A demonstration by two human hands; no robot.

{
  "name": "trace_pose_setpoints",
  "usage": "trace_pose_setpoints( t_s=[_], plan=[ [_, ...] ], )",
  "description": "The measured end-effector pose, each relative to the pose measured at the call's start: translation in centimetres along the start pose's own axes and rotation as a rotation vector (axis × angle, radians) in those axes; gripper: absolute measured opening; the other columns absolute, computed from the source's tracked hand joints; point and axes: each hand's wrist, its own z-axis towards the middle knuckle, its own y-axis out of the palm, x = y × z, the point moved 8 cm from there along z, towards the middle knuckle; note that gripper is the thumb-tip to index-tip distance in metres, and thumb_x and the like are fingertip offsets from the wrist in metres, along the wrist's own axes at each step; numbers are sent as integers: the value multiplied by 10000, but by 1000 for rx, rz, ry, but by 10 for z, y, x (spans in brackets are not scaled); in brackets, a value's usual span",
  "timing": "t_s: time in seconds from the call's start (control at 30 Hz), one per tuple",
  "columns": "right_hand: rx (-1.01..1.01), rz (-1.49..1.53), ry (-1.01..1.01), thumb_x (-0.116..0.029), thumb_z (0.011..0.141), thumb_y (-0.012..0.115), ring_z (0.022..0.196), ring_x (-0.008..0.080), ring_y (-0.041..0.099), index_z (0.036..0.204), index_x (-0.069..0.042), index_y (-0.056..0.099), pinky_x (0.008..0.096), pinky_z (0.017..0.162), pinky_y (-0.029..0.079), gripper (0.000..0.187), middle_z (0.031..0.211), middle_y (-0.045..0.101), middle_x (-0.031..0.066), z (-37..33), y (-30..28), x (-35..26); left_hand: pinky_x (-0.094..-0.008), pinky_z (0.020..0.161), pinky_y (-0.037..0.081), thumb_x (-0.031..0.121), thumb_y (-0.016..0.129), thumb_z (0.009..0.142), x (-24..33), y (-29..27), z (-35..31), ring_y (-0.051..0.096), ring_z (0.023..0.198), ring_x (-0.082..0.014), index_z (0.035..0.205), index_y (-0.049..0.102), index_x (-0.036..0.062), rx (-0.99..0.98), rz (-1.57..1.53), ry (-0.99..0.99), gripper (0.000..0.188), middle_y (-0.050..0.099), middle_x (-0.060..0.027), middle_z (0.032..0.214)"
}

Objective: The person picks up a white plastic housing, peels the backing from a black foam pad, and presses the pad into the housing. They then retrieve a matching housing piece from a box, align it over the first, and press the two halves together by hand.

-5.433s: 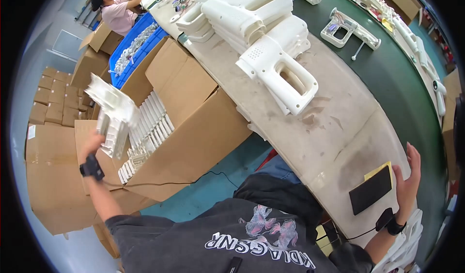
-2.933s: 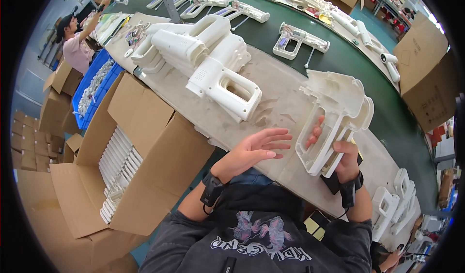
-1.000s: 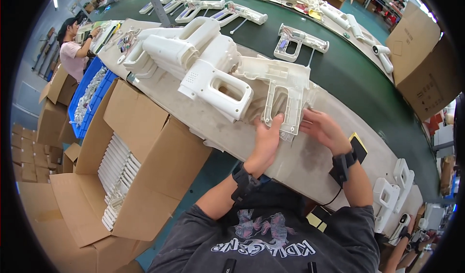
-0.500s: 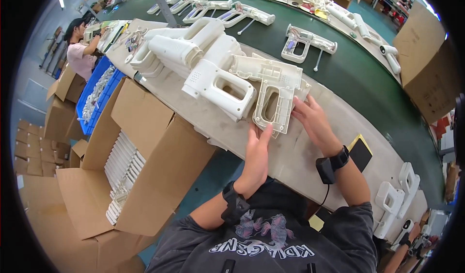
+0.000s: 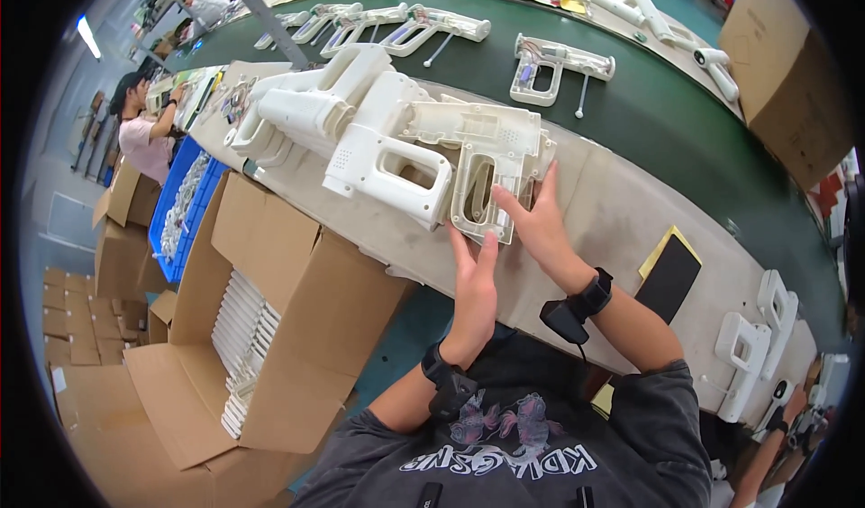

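Observation:
An off-white plastic housing half [image 5: 517, 140], its ribbed inner side up and a looped handle pointing toward me, lies on what appear to be more shells. My right hand [image 5: 544, 234] grips its right edge, with the thumb over the handle and the fingers along the side. At the handle's lower end, my left hand [image 5: 472, 299] is closed around the edge between thumb and fingers. Just left of it, a pile of white handled housing shells [image 5: 383, 161] lies on the worktable [image 5: 586, 211]. The undersides of the gripped parts are hidden.
Beyond the table runs a green conveyor belt [image 5: 658, 139] carrying several open housings with wiring [image 5: 550, 68]. On the left stand an open cardboard box [image 5: 306, 328] of white parts and a blue crate [image 5: 191, 242]. A black pad [image 5: 669, 278] and finished-looking white units [image 5: 743, 350] lie rightward.
My right hand has moved in onto the housing half, its thumb now over the handle. My left hand stays at the handle's lower end. The whole view has shifted slightly.

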Motion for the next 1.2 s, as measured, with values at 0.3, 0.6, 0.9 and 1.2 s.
trace_pose_setpoints(
  t_s=[0.3, 0.6, 0.9, 1.2],
  plan=[
    [58, -634, -422, -277, 964, 672, 1534, 406, 155, 1586, 65, 35, 462, 1235, 173, 954, 1652, 105, 284, -35, -19, -35, -368, 1247, 83, 214, 531, 1057, -7, -6, 2, 51, 1556, -258, 1600, -45, -18, -24, 448, 139, 824, 41, -193, 1676],
    [59, -555, -459, -211, 1019, 470, 1544, 432, 64, 1593, 49, 31, 472, 1250, 82, 768, 1672, 73, 243, -27, 5, -26, -394, 1249, 86, 144, 564, 1028, -6, 0, -3, 59, 1554, -271, 1595, -15, -12, -22, 106, 208, 826, 56, -204, 1664],
    [-6, -623, -508, -237, 992, 601, 1547, 403, 104, 1594, 37, 112, 466, 1247, 110, 822, 1671, 113, 233, -37, -9, -41, -408, 1247, 86, 150, 548, 1041, -6, -8, -3, 48, 1558, -282, 1600, -31, -3, -12, 183, 213, 819, 49, -181, 1674],
    [148, -683, -324, -153, 924, 684, 1211, 293, 571, 1356, -59, 563, 415, 1020, 454, 459, 1336, 613, 150, 32, -127, -50, -256, 933, 466, 140, 609, 1017, -35, -44, -47, 555, 1127, -129, 1363, 467, 10, -149, 502, -43, 395, 546, -95, 1308]
  ],
)
